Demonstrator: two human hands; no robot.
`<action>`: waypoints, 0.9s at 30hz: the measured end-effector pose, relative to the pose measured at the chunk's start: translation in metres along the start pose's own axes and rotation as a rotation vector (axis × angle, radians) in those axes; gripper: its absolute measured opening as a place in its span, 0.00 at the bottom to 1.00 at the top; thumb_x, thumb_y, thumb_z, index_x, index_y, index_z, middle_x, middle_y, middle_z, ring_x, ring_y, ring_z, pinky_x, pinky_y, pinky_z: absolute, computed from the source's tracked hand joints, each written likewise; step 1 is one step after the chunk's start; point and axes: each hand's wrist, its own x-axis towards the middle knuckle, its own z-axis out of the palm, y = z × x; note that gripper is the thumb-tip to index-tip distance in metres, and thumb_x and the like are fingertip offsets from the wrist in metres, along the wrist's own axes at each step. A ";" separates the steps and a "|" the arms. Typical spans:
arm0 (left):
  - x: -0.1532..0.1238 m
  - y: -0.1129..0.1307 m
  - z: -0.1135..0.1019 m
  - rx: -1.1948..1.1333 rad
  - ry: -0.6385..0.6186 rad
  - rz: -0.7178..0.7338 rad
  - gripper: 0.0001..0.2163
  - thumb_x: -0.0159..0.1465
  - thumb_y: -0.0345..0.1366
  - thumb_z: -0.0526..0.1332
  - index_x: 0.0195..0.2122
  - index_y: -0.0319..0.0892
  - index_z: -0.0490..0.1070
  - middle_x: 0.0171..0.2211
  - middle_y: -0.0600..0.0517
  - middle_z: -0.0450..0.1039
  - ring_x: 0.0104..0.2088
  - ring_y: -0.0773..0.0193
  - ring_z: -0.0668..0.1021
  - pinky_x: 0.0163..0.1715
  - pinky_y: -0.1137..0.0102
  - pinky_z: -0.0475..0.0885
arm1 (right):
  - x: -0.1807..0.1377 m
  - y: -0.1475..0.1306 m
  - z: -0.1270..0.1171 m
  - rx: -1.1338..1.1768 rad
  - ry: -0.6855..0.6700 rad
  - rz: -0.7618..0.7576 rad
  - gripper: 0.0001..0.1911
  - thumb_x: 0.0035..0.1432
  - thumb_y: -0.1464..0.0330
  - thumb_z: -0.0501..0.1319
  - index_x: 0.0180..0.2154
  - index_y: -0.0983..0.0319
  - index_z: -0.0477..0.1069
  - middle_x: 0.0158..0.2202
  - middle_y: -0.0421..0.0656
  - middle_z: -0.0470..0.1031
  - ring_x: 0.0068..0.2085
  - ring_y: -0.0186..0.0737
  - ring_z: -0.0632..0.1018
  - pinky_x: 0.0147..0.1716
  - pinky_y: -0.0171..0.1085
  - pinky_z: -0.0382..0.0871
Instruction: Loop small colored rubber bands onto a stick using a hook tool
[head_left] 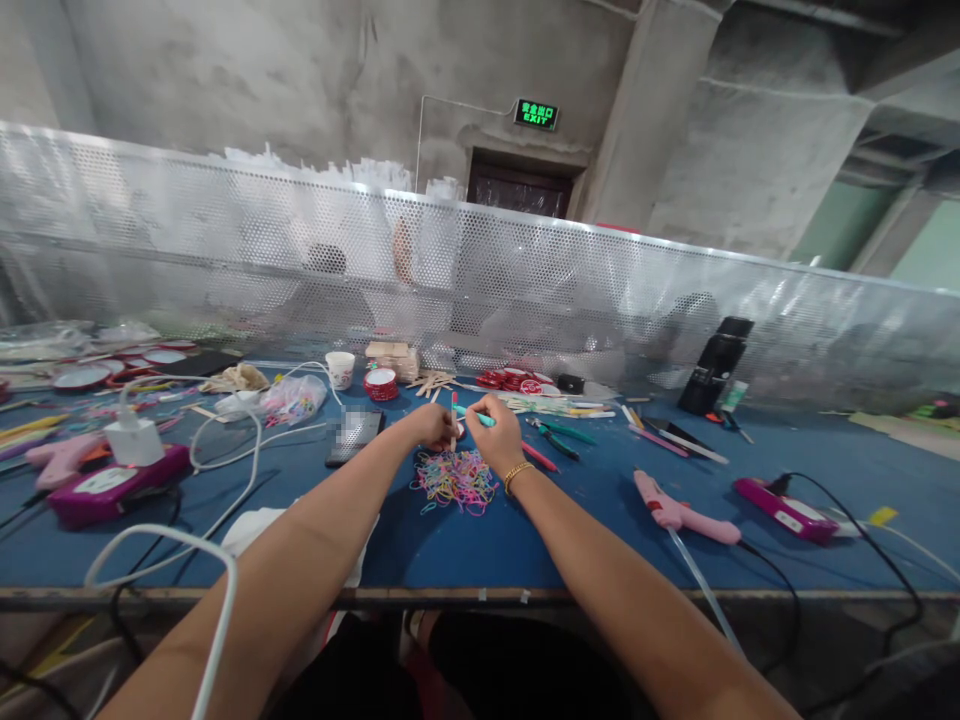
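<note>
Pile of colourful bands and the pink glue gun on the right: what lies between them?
In the head view, the right forearm crosses between the bands and glue gun, with blue tabletop showing beside the gun.

"Where is this view taken from?"
"The person's own head, facing forward and down, with the left hand (433,428) and right hand (499,432) near the middle."
"And how near is it?"
"Close over the blue table (480,555) (the lap (517,660) even comes in at the bottom), yet wide enough to take in the perforated screen (525,285) beyond it and the exit sign (536,115) high up behind."
</note>
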 end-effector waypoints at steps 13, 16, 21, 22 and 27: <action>-0.002 0.001 0.000 -0.005 0.012 -0.011 0.06 0.58 0.34 0.67 0.27 0.38 0.72 0.20 0.55 0.72 0.23 0.71 0.75 0.29 0.77 0.73 | 0.001 0.001 -0.001 0.000 0.002 0.031 0.06 0.55 0.66 0.57 0.26 0.58 0.67 0.24 0.37 0.73 0.28 0.37 0.73 0.34 0.35 0.64; -0.002 0.002 0.001 -0.005 0.016 -0.019 0.05 0.59 0.31 0.65 0.27 0.38 0.72 0.19 0.55 0.72 0.22 0.71 0.74 0.29 0.76 0.73 | 0.001 0.002 -0.001 -0.002 0.024 0.054 0.06 0.55 0.66 0.57 0.26 0.58 0.68 0.25 0.37 0.73 0.28 0.37 0.73 0.33 0.35 0.64; 0.000 0.002 0.000 0.001 0.002 -0.013 0.05 0.61 0.28 0.61 0.27 0.38 0.72 0.18 0.56 0.71 0.20 0.72 0.73 0.29 0.76 0.73 | 0.001 0.001 -0.001 0.030 -0.005 0.007 0.06 0.55 0.66 0.57 0.27 0.58 0.67 0.26 0.38 0.74 0.29 0.37 0.73 0.35 0.35 0.64; 0.000 0.001 0.000 0.005 0.001 -0.012 0.05 0.61 0.28 0.61 0.27 0.38 0.72 0.18 0.56 0.71 0.20 0.72 0.73 0.30 0.76 0.73 | 0.001 0.000 -0.001 0.024 -0.009 0.004 0.06 0.55 0.66 0.57 0.26 0.58 0.67 0.26 0.38 0.74 0.29 0.37 0.73 0.35 0.35 0.64; 0.001 0.000 0.001 0.014 0.018 -0.010 0.05 0.59 0.32 0.66 0.27 0.38 0.72 0.19 0.55 0.72 0.22 0.71 0.75 0.31 0.75 0.74 | 0.001 0.001 -0.002 -0.009 0.018 0.047 0.06 0.54 0.66 0.57 0.26 0.58 0.67 0.25 0.37 0.73 0.29 0.37 0.73 0.34 0.35 0.63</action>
